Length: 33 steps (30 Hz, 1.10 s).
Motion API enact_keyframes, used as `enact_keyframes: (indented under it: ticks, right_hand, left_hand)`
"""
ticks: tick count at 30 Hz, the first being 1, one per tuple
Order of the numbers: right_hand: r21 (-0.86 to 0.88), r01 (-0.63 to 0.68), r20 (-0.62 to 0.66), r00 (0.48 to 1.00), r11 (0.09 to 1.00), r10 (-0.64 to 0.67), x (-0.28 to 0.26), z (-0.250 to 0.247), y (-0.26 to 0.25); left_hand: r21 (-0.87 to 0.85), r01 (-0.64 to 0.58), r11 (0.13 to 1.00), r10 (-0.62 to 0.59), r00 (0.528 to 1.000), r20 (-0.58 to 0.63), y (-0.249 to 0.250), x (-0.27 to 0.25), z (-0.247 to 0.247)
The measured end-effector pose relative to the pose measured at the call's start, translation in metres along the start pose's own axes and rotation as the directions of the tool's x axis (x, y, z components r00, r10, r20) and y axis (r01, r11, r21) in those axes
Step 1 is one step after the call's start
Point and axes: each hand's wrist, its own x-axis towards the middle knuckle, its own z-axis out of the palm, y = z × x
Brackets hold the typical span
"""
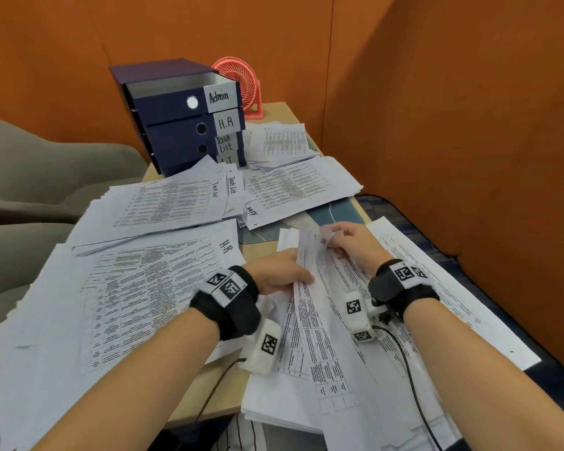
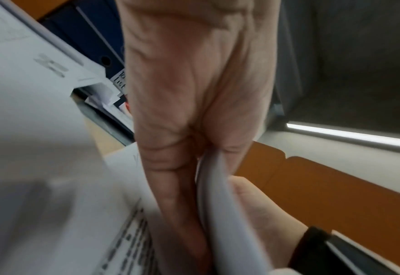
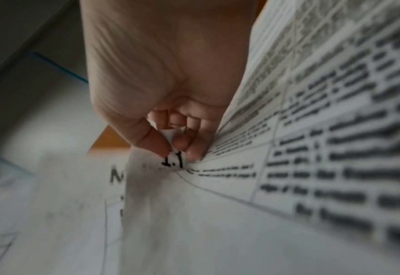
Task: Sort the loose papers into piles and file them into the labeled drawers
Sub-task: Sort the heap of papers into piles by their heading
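A curled white printed sheet (image 1: 310,281) stands lifted on edge above the loose stack of printed papers (image 1: 339,369) at the near right of the pale wooden table (image 1: 222,379). The left hand (image 1: 279,271) grips its long edge, thumb on top and fingers curled beneath; the right hand (image 1: 352,240) pinches its far corner, marked "I.T", between thumb and fingertips (image 3: 194,148). To the left lies a broad pile headed "H.R" (image 1: 137,288), farther back a pile headed "Task List" (image 1: 173,203) and another headed "Admin" (image 1: 293,190). Behind stands a dark blue stack of labeled drawers (image 1: 183,118), its top "Admin" drawer pulled out, beside a small pink desk fan (image 1: 241,83).
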Motion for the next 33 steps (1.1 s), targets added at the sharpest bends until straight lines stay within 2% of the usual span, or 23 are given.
enact_keyframes:
  ticks: [5, 8, 10, 11, 14, 18, 21, 23, 26, 28, 29, 31, 33]
  right_hand:
    - [-0.086, 0.086, -0.151, 0.984, 0.993, -0.098, 0.002, -0.023, -0.022]
    - [-0.124, 0.031, -0.191, 0.980, 0.992, -0.055, 0.003, -0.034, -0.031]
    - [-0.122, -0.076, -0.177, 0.983, 0.990, 0.054, 0.004, -0.036, -0.030]
    - [-0.123, -0.122, -0.133, 0.985, 0.985, 0.106, 0.004, -0.034, -0.029]
    - [-0.115, -0.185, 0.033, 0.981, 0.976, 0.190, -0.002, -0.020, -0.022]
    - [0.139, -0.257, 0.145, 0.961, 0.956, 0.237, -0.010, -0.005, -0.023]
    - [0.151, -0.187, 0.109, 0.979, 0.971, 0.171, -0.007, -0.015, -0.037]
    - [0.187, -0.160, 0.069, 0.986, 0.969, 0.150, -0.002, -0.020, -0.048]
    - [0.476, -0.192, 0.038, 0.979, 0.858, 0.199, 0.008, -0.018, -0.065]
    - [0.513, -0.159, 0.042, 0.986, 0.844, 0.161, 0.014, -0.013, -0.075]
    - [0.517, -0.125, 0.032, 0.991, 0.847, 0.126, 0.017, -0.010, -0.080]
    - [0.566, -0.055, -0.034, 0.995, 0.822, 0.090, 0.023, -0.010, -0.092]
    - [0.623, -0.003, -0.085, 0.994, 0.782, 0.071, 0.030, -0.014, -0.103]
  left_hand:
    - [-0.272, -0.026, 0.962, -0.022, 0.985, -0.172, -0.005, 0.007, -0.019]
    - [-0.330, -0.137, 0.934, -0.003, 0.921, -0.390, -0.002, 0.006, -0.034]
    - [-0.337, -0.269, 0.902, 0.047, 0.839, -0.543, 0.004, 0.004, -0.042]
    - [-0.326, -0.339, 0.883, 0.072, 0.783, -0.618, 0.008, 0.004, -0.045]
    - [-0.176, -0.493, 0.852, 0.165, 0.572, -0.804, 0.021, 0.007, -0.051]
    - [0.135, -0.561, 0.817, 0.400, 0.381, -0.834, 0.047, -0.002, -0.055]
    - [0.273, -0.602, 0.750, 0.492, 0.233, -0.839, 0.072, -0.017, -0.075]
    - [0.333, -0.648, 0.686, 0.561, 0.179, -0.808, 0.095, -0.029, -0.089]
    - [0.309, -0.745, 0.591, 0.603, 0.154, -0.783, 0.132, -0.038, -0.107]
    - [0.211, -0.799, 0.564, 0.531, 0.155, -0.833, 0.152, -0.034, -0.116]
    - [0.154, -0.820, 0.551, 0.494, 0.171, -0.852, 0.159, -0.031, -0.118]
    - [0.018, -0.824, 0.566, 0.396, 0.252, -0.883, 0.167, -0.024, -0.117]
    - [-0.106, -0.768, 0.632, 0.292, 0.362, -0.885, 0.166, -0.016, -0.118]
